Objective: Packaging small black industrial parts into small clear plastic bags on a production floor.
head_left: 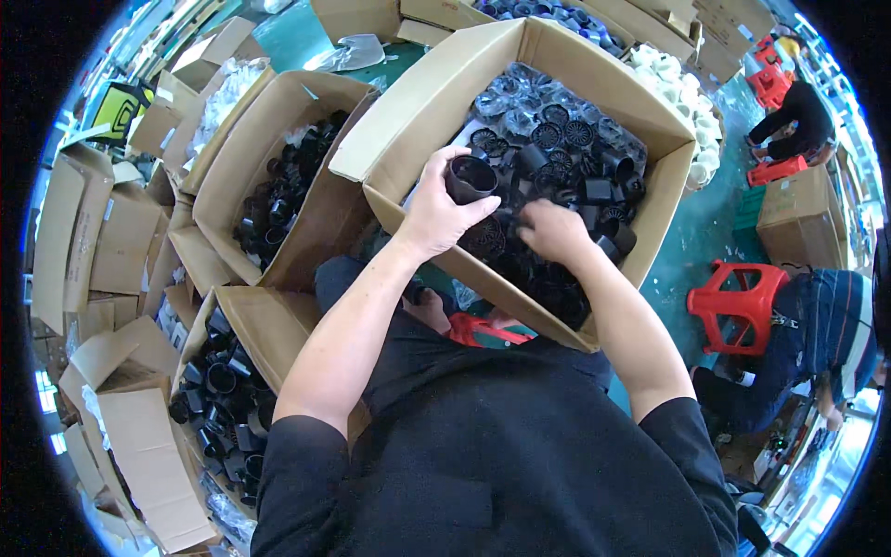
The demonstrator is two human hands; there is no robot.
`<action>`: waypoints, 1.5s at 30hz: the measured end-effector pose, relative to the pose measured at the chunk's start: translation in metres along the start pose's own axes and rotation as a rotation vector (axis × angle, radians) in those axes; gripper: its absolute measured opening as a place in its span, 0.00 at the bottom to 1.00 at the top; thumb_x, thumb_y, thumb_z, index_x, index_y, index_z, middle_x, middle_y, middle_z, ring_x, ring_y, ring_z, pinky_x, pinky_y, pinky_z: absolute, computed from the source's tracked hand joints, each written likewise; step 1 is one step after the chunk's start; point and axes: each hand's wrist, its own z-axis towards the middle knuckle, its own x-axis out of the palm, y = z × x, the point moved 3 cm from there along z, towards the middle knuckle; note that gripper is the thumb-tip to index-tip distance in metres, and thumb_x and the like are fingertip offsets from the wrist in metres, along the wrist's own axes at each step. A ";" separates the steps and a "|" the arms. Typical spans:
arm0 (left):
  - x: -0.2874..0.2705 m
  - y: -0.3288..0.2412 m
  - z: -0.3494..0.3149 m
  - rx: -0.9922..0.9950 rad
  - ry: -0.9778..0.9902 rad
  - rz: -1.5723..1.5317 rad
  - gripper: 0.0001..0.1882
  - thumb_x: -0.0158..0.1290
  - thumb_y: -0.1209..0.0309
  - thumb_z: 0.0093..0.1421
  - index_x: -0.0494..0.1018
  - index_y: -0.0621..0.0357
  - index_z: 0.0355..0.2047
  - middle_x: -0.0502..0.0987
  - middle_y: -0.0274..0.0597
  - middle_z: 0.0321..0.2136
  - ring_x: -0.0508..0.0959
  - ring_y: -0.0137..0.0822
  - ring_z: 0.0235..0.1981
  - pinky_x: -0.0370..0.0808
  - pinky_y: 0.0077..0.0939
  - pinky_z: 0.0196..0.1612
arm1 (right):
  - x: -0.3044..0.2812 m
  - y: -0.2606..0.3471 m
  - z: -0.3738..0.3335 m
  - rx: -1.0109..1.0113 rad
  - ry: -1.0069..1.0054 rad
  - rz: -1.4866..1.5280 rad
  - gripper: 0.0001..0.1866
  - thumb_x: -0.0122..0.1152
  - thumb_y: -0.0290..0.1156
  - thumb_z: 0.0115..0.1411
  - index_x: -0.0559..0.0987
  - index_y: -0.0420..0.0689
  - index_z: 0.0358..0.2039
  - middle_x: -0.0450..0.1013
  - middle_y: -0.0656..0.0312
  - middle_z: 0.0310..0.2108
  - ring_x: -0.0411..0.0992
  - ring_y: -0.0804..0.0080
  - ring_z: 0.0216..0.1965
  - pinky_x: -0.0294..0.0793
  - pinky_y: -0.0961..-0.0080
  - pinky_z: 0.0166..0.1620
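In my left hand [434,206] is a black plastic cup-shaped part [471,179], its round opening facing up, held over the near left side of a large open cardboard box [396,209]. Fingers and thumb wrap its side. My right hand [554,230] reaches down into the same box, over a heap of black plastic parts [594,192]. Its fingers are blurred and partly hidden, so whether they grip a part cannot be made out. Round slotted black discs [548,136] lie among the pieces, and clear plastic wrapping [520,102] covers the far end.
To the left stand two more cardboard boxes of black parts [278,200] [223,381]. White parts [682,102] are piled beyond the box at right. A red stool [733,304] stands on the green floor near a seated person [803,325]; another person [803,116] is farther off.
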 end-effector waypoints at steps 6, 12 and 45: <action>-0.003 -0.004 0.000 0.002 -0.006 -0.135 0.35 0.67 0.75 0.55 0.61 0.54 0.59 0.73 0.45 0.47 0.76 0.34 0.42 0.74 0.28 0.50 | 0.015 0.000 -0.003 -0.124 -0.053 -0.185 0.16 0.62 0.42 0.57 0.80 0.42 0.39 0.79 0.56 0.37 0.76 0.50 0.36 0.76 0.61 0.42; -0.010 0.007 -0.001 -0.100 -0.041 -0.266 0.34 0.67 0.72 0.56 0.61 0.52 0.59 0.73 0.46 0.46 0.76 0.34 0.39 0.77 0.25 0.39 | -0.026 0.051 -0.007 -0.047 0.263 -0.020 0.16 0.62 0.41 0.56 0.80 0.44 0.39 0.78 0.53 0.38 0.76 0.49 0.39 0.76 0.60 0.43; 0.017 -0.017 -0.012 0.151 0.165 0.485 0.33 0.67 0.58 0.48 0.71 0.53 0.54 0.77 0.45 0.47 0.77 0.45 0.47 0.74 0.37 0.53 | -0.041 0.055 -0.024 -0.089 -0.083 1.164 0.28 0.64 0.23 0.59 0.69 0.37 0.60 0.74 0.46 0.52 0.75 0.64 0.47 0.74 0.72 0.52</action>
